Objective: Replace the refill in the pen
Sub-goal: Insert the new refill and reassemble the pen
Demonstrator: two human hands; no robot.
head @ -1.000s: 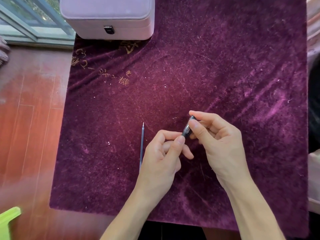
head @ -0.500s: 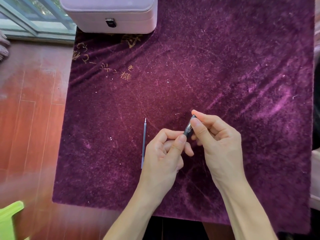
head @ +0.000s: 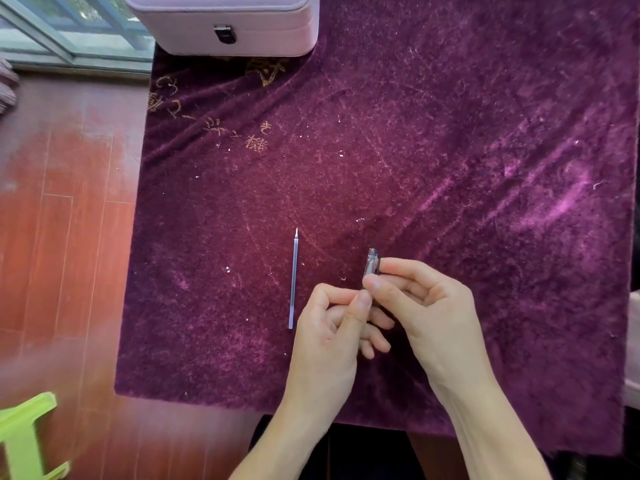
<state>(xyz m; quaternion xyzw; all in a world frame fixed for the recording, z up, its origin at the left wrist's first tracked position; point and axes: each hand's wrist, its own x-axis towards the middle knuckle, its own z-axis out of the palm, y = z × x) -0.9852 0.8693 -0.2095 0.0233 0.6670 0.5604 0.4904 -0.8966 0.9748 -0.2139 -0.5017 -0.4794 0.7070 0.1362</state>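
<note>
A dark pen (head: 372, 263) with a clear upper end sticks up between my two hands, over the purple velvet cloth (head: 450, 150). My right hand (head: 426, 306) pinches its upper part between thumb and forefinger. My left hand (head: 332, 327) grips the lower part, which its fingers hide. A thin bluish refill (head: 293, 278) with a metal tip lies flat on the cloth, just left of my left hand, tip pointing away from me.
A pale lilac box (head: 228, 26) with a dark clasp stands at the cloth's far edge. Left of the cloth is red wooden floor (head: 59, 237), with a lime green plastic stool (head: 24, 441) at the bottom left and a window frame at the top left.
The pen has turned from leaning right to nearly upright, and more of its clear end shows above my right fingers. Both hands keep their grip. The refill has not moved on the cloth.
</note>
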